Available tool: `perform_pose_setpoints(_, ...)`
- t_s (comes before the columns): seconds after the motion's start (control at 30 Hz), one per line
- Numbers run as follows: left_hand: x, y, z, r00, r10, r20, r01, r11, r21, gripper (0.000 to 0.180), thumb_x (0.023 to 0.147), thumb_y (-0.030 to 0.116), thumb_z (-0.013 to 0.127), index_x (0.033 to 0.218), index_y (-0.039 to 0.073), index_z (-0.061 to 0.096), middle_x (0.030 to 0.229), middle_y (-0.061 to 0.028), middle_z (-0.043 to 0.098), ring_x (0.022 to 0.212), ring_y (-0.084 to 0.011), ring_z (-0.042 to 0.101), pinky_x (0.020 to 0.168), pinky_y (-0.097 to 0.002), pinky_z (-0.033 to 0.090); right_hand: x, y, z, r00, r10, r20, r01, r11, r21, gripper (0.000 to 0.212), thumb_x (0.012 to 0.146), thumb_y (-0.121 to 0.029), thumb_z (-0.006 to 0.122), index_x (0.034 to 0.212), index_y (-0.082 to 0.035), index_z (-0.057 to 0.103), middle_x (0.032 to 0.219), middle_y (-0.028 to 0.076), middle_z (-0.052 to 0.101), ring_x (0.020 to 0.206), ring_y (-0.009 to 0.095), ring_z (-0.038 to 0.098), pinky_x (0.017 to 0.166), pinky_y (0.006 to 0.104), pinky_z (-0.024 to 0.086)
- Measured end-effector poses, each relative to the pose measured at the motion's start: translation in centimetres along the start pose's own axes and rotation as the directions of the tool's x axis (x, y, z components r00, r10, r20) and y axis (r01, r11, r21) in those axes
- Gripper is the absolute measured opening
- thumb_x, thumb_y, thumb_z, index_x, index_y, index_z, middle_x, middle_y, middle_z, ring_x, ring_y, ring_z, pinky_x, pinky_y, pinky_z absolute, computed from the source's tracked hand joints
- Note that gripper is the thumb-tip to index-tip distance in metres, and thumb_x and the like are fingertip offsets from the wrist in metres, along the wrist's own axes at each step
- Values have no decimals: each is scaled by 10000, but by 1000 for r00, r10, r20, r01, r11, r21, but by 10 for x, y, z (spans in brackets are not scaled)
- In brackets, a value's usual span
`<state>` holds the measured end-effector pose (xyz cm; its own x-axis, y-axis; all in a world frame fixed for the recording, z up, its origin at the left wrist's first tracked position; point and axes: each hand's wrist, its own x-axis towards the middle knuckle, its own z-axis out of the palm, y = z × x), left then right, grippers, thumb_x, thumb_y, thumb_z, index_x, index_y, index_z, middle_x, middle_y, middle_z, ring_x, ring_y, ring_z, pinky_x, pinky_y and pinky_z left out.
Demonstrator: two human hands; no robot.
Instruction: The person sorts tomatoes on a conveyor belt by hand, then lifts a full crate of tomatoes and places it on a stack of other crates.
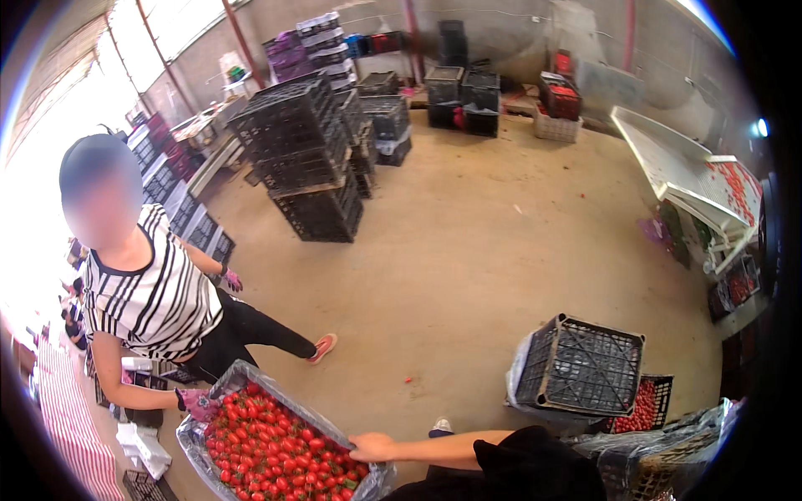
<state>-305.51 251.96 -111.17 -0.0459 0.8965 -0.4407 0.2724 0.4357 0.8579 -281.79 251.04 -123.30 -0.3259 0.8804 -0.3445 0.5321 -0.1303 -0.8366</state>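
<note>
A crate [313, 415] lined with grey plastic film is heaped with small red oval tomatoes [280, 442], a few green bits among them. My right hand [373, 447] grips the rim at its right end, the bare forearm coming from a black sleeve. My left hand is out of sight. At the crate's left end, a co-worker's gloved hand [199, 404] holds the rim. The crate's lower edge is cut off by the picture.
The co-worker [159, 292] in a striped shirt stands at left. Black crates [305, 150] are stacked beyond. An upturned black crate [589, 367] stands at right by a crate of tomatoes [643, 409]. A white sloping sorting table [693, 175] is far right.
</note>
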Motion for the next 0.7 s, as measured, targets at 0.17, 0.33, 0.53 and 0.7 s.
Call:
perform_pose_setpoints(0.17, 50, 66, 78, 975, 79, 209, -95, 993, 66, 126, 759, 51, 534, 883, 34, 532, 686, -33, 534, 522, -120, 492, 447, -249, 403, -4, 38, -119, 972, 63, -228, -78, 995, -58, 354, 736, -314, 510, 961, -43, 538, 847, 196, 607, 809, 363, 584, 704, 455, 456)
perform_pose_setpoints(0.33, 120, 109, 166, 885, 118, 450, -181, 978, 99, 131, 761, 57, 537, 889, 30, 537, 695, -35, 539, 535, -121, 499, 459, -250, 407, -7, 82, -219, 899, 175, -401, -230, 969, -93, 337, 725, -286, 511, 958, -48, 560, 831, 187, 613, 801, 350, 593, 704, 452, 460)
perform_pose_setpoints(0.53, 200, 163, 313, 706, 115, 699, -270, 956, 115, 137, 763, 64, 540, 895, 26, 542, 705, -37, 546, 551, -122, 506, 474, -251, 411, -35, 148, -320, 787, 352, -507, -408, 913, 0, 360, 720, -295, 514, 986, -59, 566, 892, 181, 612, 856, 339, 587, 726, 442, 463)
perform_pose_setpoints(0.7, 253, 220, 454, 498, 81, 864, -354, 928, 117, 144, 765, 70, 543, 900, 22, 547, 713, -39, 552, 564, -123, 512, 486, -251, 415, -52, 197, -367, 718, 502, -482, -516, 849, 115, 416, 704, -333, 529, 1032, -79, 555, 942, 171, 608, 881, 339, 583, 732, 440, 466)
